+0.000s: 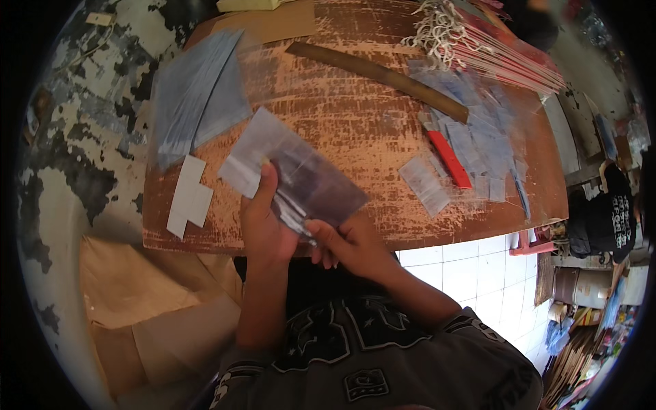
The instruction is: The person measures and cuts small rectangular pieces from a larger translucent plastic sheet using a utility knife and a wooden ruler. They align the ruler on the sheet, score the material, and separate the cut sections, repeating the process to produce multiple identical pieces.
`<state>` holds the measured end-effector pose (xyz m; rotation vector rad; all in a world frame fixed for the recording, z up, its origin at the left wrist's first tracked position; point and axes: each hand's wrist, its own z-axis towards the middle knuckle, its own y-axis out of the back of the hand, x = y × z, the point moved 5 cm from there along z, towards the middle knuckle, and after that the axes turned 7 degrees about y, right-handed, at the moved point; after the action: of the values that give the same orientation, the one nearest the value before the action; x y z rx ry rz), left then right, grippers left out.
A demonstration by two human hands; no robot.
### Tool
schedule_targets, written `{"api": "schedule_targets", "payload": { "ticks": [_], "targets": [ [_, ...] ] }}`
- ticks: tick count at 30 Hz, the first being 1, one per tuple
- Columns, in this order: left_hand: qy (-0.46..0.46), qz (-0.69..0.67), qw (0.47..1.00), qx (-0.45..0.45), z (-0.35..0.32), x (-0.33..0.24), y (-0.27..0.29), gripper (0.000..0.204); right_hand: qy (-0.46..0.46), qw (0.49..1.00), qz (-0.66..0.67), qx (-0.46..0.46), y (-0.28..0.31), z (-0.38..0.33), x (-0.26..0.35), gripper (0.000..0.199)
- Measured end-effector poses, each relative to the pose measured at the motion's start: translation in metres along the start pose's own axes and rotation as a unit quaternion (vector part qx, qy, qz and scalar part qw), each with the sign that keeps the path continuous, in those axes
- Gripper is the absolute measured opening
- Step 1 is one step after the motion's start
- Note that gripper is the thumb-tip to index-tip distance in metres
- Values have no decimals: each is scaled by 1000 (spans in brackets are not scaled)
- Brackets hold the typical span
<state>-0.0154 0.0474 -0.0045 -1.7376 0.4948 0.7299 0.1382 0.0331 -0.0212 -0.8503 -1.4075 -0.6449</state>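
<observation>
Left hand (263,212): clamped on a rectangular, greyish see-through plastic packet (318,171), thumb pressed flat on its upper face, fingers mostly hidden underneath. Right hand (352,246): thumb and fingers closed on the packet's near edge, pinching where the film bunches into shiny folds. So both grips together on the same piece. Looks like more than one layer; can't count.

Packet is held tilted, up over the near edge of a worn brown table (342,116), long side slanting down to the right.

Step in hand, my read: handling the film along its near edge, maybe squaring or separating layers; can't tell which. Next move would call for the left thumb staying firm while the right fingers work along the edge, layers kept from sliding.

Just left of packet: notched white card piece (188,198), flat near the table's edge. Beyond it, stack of large bluish translucent plastic sheets (212,102), fanned unevenly. Far side: flat tan cardboard sheet (283,24).

Long flat brown wooden strip (376,78) lies diagonally past the packet. Right of packet, apart from it: small rectangular clear plastic piece (424,184), then red-handled cutter (449,160) beside a loose spread of bluish plastic pieces (478,137). Far right corner: bundle of thin pink-red sticks with white looped cords (506,58).

Below table at left, creased brown cardboard (137,287).
</observation>
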Motion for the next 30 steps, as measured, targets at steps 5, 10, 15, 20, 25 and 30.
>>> {"api": "schedule_targets", "payload": {
  "ticks": [5, 10, 15, 20, 25, 30],
  "targets": [
    [2, 8, 1000, -20, 4, -7, 3, 45, -18, 1000, 4, 4, -3, 7, -5, 59],
    [27, -2, 1000, -16, 3, -3, 10, 45, -35, 998, 33, 33, 2, 10, 2, 48],
    [40, -23, 998, -48, 1, 3, 13, 45, -29, 999, 13, 14, 11, 6, 2, 48],
    [1, -43, 999, 18, 4, -3, 7, 41, 148, 981, -17, -123, 37, 8, 25, 40],
    [-14, -39, 999, 6, -1, 1, 4, 42, 228, 957, -98, -147, 44, 10, 46, 39],
    [-17, -39, 999, 9, -5, 3, 1, 41, 247, 943, -129, -180, 35, 11, 50, 33]
  ]
}}
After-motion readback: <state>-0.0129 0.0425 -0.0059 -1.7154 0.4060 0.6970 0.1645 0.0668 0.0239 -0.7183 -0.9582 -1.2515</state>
